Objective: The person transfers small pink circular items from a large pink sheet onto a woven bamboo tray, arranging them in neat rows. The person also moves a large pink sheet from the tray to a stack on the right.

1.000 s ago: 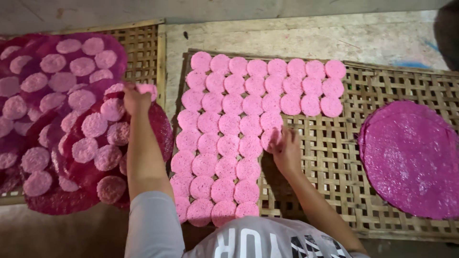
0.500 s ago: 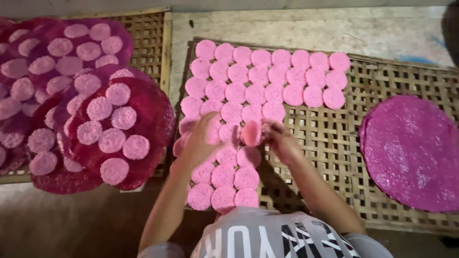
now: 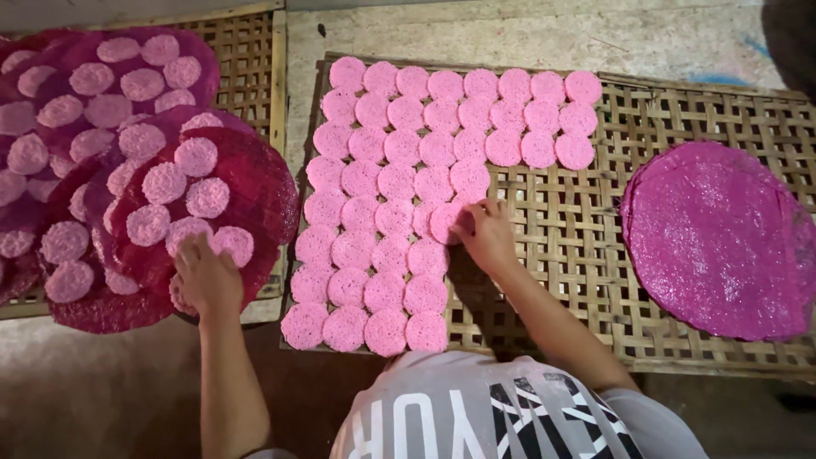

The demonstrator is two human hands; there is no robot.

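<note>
Since the earlier frame, left hand (image 3: 206, 276) moved back to pink discs (image 3: 231, 242) on the dark-red sheet (image 3: 255, 183) — fingers spread, nothing grasped — while right hand (image 3: 486, 234) presses a disc (image 3: 446, 221) directly left of it.

One camera on your head looks almost straight down, close above your left hand (image 3: 206, 276) and right hand (image 3: 486, 235), taking in two woven bamboo trays (image 3: 646, 246) lying side by side below you.

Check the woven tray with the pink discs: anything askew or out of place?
One thing: the round pink disc under the right hand sits off the grid, overlapping its neighbour. The other discs on the woven bamboo tray lie in neat rows. The left hand rests on the dark red sheet holding loosely scattered discs.
</note>
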